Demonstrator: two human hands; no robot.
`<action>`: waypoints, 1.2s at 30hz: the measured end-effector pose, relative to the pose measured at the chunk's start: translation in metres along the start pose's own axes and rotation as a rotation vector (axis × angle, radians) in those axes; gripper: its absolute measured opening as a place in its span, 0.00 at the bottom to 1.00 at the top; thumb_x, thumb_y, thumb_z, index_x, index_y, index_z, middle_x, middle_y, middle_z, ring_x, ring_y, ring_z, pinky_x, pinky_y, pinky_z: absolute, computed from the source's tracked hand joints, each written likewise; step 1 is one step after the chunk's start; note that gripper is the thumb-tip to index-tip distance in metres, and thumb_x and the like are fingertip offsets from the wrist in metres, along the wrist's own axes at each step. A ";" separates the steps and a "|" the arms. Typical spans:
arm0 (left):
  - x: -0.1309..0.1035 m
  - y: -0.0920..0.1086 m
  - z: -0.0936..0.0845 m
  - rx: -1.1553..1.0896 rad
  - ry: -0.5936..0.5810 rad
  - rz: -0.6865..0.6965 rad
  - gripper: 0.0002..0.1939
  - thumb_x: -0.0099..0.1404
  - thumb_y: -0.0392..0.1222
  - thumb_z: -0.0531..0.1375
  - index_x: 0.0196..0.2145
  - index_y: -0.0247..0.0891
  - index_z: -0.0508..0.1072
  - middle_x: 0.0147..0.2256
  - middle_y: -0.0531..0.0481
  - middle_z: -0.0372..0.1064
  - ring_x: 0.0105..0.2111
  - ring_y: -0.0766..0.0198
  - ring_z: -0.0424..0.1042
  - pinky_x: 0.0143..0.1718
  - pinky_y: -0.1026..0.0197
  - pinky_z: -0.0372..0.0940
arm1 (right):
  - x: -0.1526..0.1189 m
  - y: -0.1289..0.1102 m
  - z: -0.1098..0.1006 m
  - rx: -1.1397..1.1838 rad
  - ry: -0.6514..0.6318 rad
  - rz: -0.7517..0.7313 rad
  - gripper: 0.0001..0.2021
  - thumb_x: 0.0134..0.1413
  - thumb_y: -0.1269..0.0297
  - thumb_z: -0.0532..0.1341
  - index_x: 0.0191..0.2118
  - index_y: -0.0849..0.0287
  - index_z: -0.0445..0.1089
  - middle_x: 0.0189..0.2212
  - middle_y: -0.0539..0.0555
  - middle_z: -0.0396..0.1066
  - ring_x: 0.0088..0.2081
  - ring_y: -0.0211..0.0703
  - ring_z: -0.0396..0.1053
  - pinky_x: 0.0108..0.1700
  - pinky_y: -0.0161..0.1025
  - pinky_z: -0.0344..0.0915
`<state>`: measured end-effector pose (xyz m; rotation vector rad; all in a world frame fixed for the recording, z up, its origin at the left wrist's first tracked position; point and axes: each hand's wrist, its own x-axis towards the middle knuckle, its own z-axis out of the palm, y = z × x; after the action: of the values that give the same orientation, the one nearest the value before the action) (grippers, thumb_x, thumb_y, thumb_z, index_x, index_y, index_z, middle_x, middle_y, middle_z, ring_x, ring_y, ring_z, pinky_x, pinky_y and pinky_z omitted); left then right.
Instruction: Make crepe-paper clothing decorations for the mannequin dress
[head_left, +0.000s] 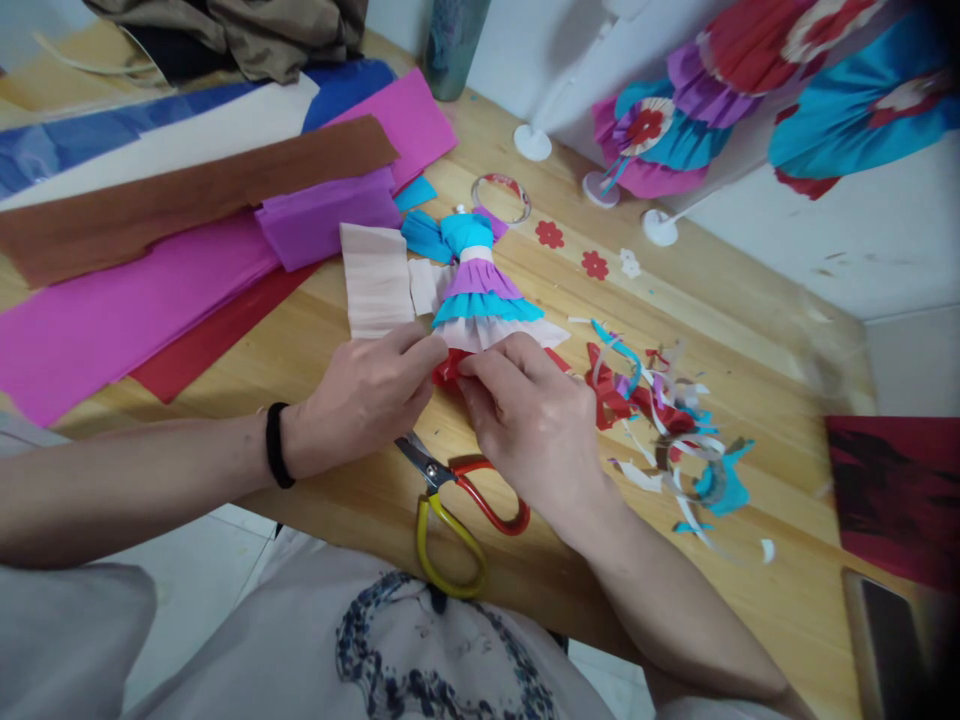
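A small paper dress [480,280] lies on the table, with a blue top, a white waistband and ruffled tiers in purple, blue and white. At its hem both hands pinch a red strip of crepe paper [448,368]. My left hand [375,385] is closed at the strip's left end. My right hand [529,415] grips it from the right, thumb against fingers. Just below the hands rest scissors [435,475] with one red and one yellow handle, partly open. Pale crepe paper pieces [375,280] lie left of the dress.
Stacked crepe paper sheets [195,200] cover the left side. Paper scraps [675,420] are scattered at right. A roll of tape [501,198] and red paper flowers [550,235] lie behind the dress. Finished paper dresses [652,140] hang on white stands. A phone [885,640] sits at the right edge.
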<state>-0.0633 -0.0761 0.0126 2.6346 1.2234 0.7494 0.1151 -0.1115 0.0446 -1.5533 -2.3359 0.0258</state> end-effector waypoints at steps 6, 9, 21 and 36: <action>0.000 0.001 0.000 0.010 0.028 0.045 0.12 0.66 0.32 0.49 0.33 0.36 0.73 0.28 0.50 0.69 0.25 0.66 0.67 0.23 0.63 0.52 | 0.001 0.000 0.001 -0.024 -0.024 0.009 0.10 0.64 0.70 0.55 0.34 0.56 0.72 0.33 0.55 0.71 0.30 0.40 0.68 0.26 0.35 0.59; 0.000 0.001 -0.001 0.006 0.028 0.058 0.12 0.66 0.32 0.50 0.32 0.36 0.73 0.27 0.50 0.69 0.25 0.66 0.66 0.23 0.63 0.51 | 0.001 0.000 0.001 0.009 -0.016 0.019 0.10 0.65 0.68 0.55 0.33 0.55 0.71 0.33 0.55 0.70 0.30 0.41 0.67 0.26 0.36 0.59; 0.000 0.005 0.002 -0.016 0.001 0.068 0.08 0.66 0.35 0.53 0.31 0.37 0.71 0.26 0.52 0.69 0.25 0.66 0.67 0.23 0.63 0.51 | 0.002 0.000 0.003 -0.025 0.022 -0.025 0.14 0.69 0.66 0.53 0.33 0.58 0.72 0.31 0.56 0.71 0.29 0.42 0.69 0.27 0.37 0.59; 0.002 0.006 0.009 0.138 0.050 0.030 0.08 0.69 0.43 0.56 0.34 0.36 0.71 0.26 0.50 0.70 0.23 0.63 0.68 0.21 0.62 0.48 | 0.005 0.006 -0.026 0.194 0.187 0.044 0.06 0.63 0.68 0.59 0.35 0.57 0.72 0.30 0.53 0.75 0.29 0.40 0.71 0.30 0.38 0.63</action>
<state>-0.0539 -0.0777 0.0075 2.7661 1.2958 0.7666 0.1258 -0.1088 0.0691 -1.4461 -2.0890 0.1101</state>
